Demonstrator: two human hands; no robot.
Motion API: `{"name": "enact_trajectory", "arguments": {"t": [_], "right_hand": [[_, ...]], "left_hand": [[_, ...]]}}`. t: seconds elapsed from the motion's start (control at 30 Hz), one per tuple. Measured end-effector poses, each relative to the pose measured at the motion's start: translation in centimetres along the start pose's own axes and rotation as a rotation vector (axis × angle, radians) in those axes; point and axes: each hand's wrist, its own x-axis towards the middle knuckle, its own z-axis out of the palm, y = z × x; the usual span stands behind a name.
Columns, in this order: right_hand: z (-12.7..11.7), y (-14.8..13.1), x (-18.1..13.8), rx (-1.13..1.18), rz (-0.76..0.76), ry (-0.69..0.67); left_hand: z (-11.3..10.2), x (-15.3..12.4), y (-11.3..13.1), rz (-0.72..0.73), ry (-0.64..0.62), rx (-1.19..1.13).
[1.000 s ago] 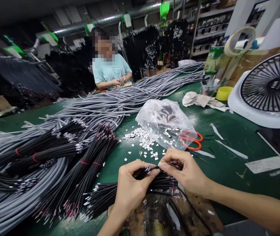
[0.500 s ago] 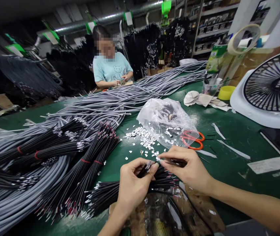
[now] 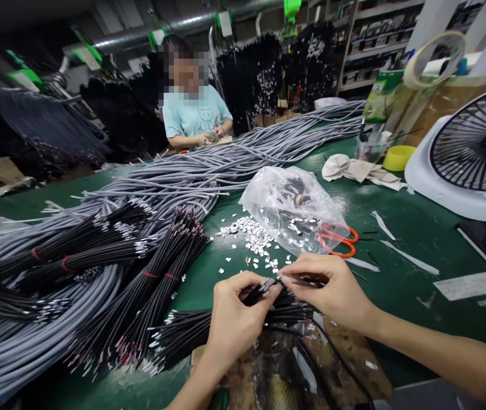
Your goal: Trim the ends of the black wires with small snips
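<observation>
A green table [image 3: 400, 239] in a crowded workshop lies under your hands. Your left hand [image 3: 234, 319] is closed, thumb and fingertips pinching the tagged ends of a few black wires [image 3: 183, 336]. The rest of that bundle trails from your fingers toward your left across the table edge. Your right hand [image 3: 337, 293] is closed too, thumb and forefinger nipping a single wire [image 3: 306, 280]. Its tip meets your left fingertips, so the two pinches touch.

Below your fingers sits a worn brown board [image 3: 354, 364], with part of the bundle lying over it. Just beyond your fingertips is a scatter of small silver bits [image 3: 251, 233]. Past them is a clear plastic bag [image 3: 294, 208], with orange scissors [image 3: 345, 245] half under its right edge.

Left of your fingers lie more black bundles [image 3: 97, 250] bound with red bands, on a long heap of grey cables [image 3: 174, 182]. Far to the right of your fingers stands a white fan [image 3: 477, 148]. Across the table a person [image 3: 195, 114] in a light blue shirt works with both hands.
</observation>
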Motion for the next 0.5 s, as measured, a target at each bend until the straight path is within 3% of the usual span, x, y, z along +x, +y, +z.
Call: {"name": "enact_trajectory", "arguments": {"t": [0.37,0.5], "right_hand": [[-0.18,-0.13,-0.01,-0.076,-0.072,-0.050],[0.23,0.10,-0.01,-0.044,0.033,-0.065]], "left_hand": [[-0.01,0.15,-0.31,-0.023,0.002,0.006],[0.16,0.05,-0.49,0.002,0.013,0.023]]}}
